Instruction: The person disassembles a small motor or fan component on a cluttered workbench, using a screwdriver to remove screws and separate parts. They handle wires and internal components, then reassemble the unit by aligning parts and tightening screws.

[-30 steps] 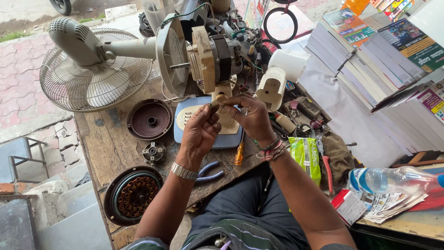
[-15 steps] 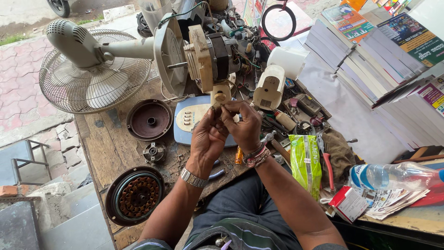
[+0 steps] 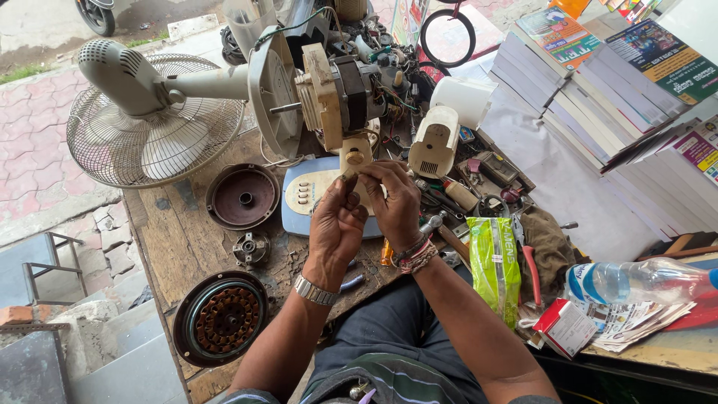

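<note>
Both forearms reach up from six o'clock and converge at centre. The left hand (image 3: 336, 224) and right hand (image 3: 395, 203) meet fingertip to fingertip, fingers pinched together toward twelve o'clock, wrists slightly bent, knuckles facing the camera.

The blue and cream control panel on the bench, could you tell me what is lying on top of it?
The blue and cream control panel shows a row of push buttons on its cream face. The left hand and right hand are in front of its right part, so anything there is hidden.
</note>
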Demonstrator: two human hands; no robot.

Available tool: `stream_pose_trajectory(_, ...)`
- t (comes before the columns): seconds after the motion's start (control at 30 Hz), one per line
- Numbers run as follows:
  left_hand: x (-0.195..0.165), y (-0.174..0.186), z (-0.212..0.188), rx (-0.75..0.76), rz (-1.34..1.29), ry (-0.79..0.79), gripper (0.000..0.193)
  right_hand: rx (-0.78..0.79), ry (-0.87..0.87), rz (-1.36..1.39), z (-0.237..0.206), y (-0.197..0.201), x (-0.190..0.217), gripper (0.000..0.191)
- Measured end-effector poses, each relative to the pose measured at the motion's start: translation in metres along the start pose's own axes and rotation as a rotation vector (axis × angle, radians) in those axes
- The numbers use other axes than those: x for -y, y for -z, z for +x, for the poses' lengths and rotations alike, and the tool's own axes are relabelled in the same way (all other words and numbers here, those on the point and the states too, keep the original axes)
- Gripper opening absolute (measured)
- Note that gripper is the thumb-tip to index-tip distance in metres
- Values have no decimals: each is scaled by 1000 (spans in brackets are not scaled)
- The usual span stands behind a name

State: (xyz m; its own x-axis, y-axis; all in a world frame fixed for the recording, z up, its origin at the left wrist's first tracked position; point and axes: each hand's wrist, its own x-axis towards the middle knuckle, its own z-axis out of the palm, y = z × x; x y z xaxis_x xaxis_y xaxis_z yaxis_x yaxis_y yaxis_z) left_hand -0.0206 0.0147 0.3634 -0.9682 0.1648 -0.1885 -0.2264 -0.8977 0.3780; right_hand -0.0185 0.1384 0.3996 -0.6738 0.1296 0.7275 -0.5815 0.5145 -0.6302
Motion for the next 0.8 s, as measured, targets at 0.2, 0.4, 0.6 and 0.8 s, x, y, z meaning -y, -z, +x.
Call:
stream_pose_trajectory(0.2,-7,-4,2,31,142,41,21,86,35,-54,11,11,-3,10)
stream_pose_trajectory(0.4,-36,-2,8,247,257,259,21,340,-48,83,29,35,-21,11)
stream_pose_trajectory(0.6,-30,-9,16,300,214,296,18,402,-386,384,31,36,-30,15)
stream_pose_trajectory(0.8,-13,-17,20,275,135,225,17,321,-396,346,20,32,-26,12)
